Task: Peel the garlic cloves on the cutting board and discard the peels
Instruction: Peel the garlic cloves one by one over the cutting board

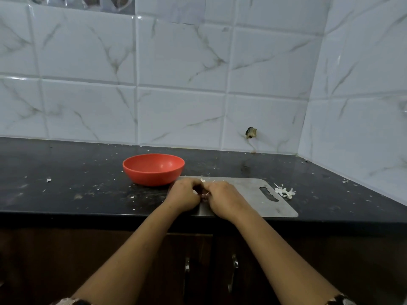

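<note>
A grey metal cutting board lies on the dark counter near its front edge, its handle slot to the right. Over the board's left part my left hand and my right hand meet with curled fingers. Between them they pinch a small garlic clove, mostly hidden by the fingers; a white sliver of peel sticks up at the fingertips. A pile of white garlic peels lies on the counter just off the board's right end.
An empty red bowl stands on the counter, touching the board's far left corner. The black counter is speckled with small white bits. Tiled walls close the back and right side. Dark cabinet doors with handles are below.
</note>
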{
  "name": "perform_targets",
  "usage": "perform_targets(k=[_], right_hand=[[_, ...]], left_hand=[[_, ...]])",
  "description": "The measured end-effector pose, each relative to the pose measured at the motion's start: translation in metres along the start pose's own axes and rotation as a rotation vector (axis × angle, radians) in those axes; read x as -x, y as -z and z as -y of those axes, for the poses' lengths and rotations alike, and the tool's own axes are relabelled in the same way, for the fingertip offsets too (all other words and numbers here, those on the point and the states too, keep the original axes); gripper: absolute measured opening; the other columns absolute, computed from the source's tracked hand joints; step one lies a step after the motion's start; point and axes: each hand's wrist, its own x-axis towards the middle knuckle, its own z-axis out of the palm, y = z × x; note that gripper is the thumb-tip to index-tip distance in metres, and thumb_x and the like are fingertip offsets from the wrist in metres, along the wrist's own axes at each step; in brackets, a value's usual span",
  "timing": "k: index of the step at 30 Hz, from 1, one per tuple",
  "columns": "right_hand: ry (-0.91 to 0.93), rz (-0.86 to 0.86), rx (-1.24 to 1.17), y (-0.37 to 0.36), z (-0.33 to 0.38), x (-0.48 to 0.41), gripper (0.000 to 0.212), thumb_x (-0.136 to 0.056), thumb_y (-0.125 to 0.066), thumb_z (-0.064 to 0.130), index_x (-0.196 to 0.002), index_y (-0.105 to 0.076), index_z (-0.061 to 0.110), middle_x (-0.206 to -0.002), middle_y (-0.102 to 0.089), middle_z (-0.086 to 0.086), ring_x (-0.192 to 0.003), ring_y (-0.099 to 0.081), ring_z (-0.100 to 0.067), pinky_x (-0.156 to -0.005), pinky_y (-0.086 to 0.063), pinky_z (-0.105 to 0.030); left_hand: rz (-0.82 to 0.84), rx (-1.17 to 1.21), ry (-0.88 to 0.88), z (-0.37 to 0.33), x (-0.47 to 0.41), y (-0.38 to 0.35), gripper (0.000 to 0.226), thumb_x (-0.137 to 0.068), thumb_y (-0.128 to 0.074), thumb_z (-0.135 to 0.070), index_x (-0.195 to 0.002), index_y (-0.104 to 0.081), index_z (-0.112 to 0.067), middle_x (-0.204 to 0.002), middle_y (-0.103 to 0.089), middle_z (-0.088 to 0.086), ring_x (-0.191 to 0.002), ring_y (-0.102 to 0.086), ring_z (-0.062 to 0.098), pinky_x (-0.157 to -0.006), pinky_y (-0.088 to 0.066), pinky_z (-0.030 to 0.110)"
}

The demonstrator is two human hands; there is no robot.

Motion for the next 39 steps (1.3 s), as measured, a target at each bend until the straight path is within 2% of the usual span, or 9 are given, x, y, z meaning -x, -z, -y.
perform_targets(k=[3,5,9,15,17,21,26,30,39], right_hand=[[-0.089,0.018,-0.144,0.004,-0.011,-0.004,0.014,-0.093,-0.057,0.017,-0.082,-0.064,0.021,-0.081,-0.064,0.0,-0.075,-0.057,-0.015,-0.064,-0.044,-0.023],[-0.16,-0.01,-0.317,0.006,-0.018,-0.002,0.023,-0.091,-0.064,0.019,-0.069,-0.059,0.023,-0.066,-0.057,0.005,-0.061,-0.05,-0.007,-0.054,-0.037,-0.016],[-0.288,-0.029,-0.831,0.008,-0.025,-0.003,0.014,-0.092,-0.064,0.013,-0.079,-0.064,0.008,-0.06,-0.064,0.004,-0.052,-0.051,-0.006,-0.048,-0.04,-0.015],[-0.289,0.023,-1.017,0.011,-0.028,-0.007,0.01,-0.093,-0.063,0.011,-0.083,-0.062,0.007,-0.069,-0.07,-0.005,-0.05,-0.051,-0.004,-0.046,-0.037,-0.015],[-0.28,0.018,-1.03,0.01,-0.028,-0.006,0.009,-0.093,-0.062,0.011,-0.085,-0.062,0.008,-0.068,-0.07,-0.003,-0.049,-0.05,-0.003,-0.046,-0.036,-0.015],[-0.271,0.037,-0.914,0.008,-0.027,-0.008,0.013,-0.097,-0.058,0.017,-0.09,-0.065,0.01,-0.068,-0.068,-0.001,-0.049,-0.046,-0.004,-0.046,-0.037,-0.016],[-0.224,-0.008,-0.715,0.006,-0.023,-0.012,0.021,-0.098,-0.055,0.018,-0.079,-0.064,0.018,-0.07,-0.07,0.001,-0.047,-0.049,-0.002,-0.049,-0.04,-0.019],[-0.185,-0.036,-0.657,0.003,-0.02,-0.013,0.021,-0.1,-0.051,0.017,-0.093,-0.07,0.014,-0.068,-0.066,0.007,-0.046,-0.049,0.003,-0.053,-0.038,-0.017],[-0.043,-0.205,-0.456,-0.002,-0.02,-0.008,0.024,-0.099,-0.048,0.009,-0.104,-0.071,0.008,-0.08,-0.067,-0.001,-0.072,-0.06,-0.006,-0.064,-0.042,-0.006]], left_hand=[[-0.009,0.035,-0.001,0.003,0.0,-0.001,0.016,-0.081,-0.069,-0.012,-0.079,-0.067,-0.028,-0.086,-0.064,-0.012,-0.091,-0.06,0.007,-0.087,-0.05,0.029],[-0.011,0.065,-0.007,0.004,-0.001,-0.001,0.013,-0.078,-0.074,-0.016,-0.079,-0.068,-0.028,-0.084,-0.064,-0.013,-0.086,-0.059,0.004,-0.084,-0.05,0.025],[-0.022,0.11,-0.032,0.006,-0.005,-0.006,0.008,-0.083,-0.073,-0.022,-0.09,-0.076,-0.021,-0.087,-0.07,-0.009,-0.083,-0.062,0.003,-0.075,-0.046,0.017],[-0.089,0.1,-0.062,0.005,-0.009,-0.009,0.015,-0.086,-0.067,-0.022,-0.074,-0.074,-0.029,-0.078,-0.071,-0.01,-0.071,-0.062,0.005,-0.078,-0.053,0.034],[-0.148,0.06,-0.076,0.002,-0.008,-0.011,0.015,-0.088,-0.062,-0.021,-0.085,-0.075,-0.026,-0.082,-0.072,-0.009,-0.068,-0.061,0.006,-0.076,-0.054,0.033],[-0.247,-0.111,-0.095,-0.009,-0.002,-0.016,0.018,-0.091,-0.051,-0.023,-0.096,-0.069,-0.021,-0.092,-0.07,0.0,-0.088,-0.063,0.022,-0.076,-0.051,0.038],[-0.221,-0.39,-0.07,-0.021,0.004,-0.019,0.023,-0.1,-0.036,-0.03,-0.107,-0.052,-0.015,-0.105,-0.062,0.005,-0.096,-0.061,0.027,-0.066,-0.037,0.033],[-0.207,-0.582,-0.105,-0.022,0.005,-0.021,0.019,-0.102,-0.032,-0.022,-0.114,-0.044,-0.015,-0.109,-0.063,0.004,-0.099,-0.064,0.024,-0.065,-0.038,0.03],[-0.22,-0.595,-0.103,-0.031,0.005,-0.024,0.017,-0.101,-0.03,-0.017,-0.113,-0.042,-0.013,-0.107,-0.064,0.003,-0.099,-0.065,0.023,-0.062,-0.036,0.026]])
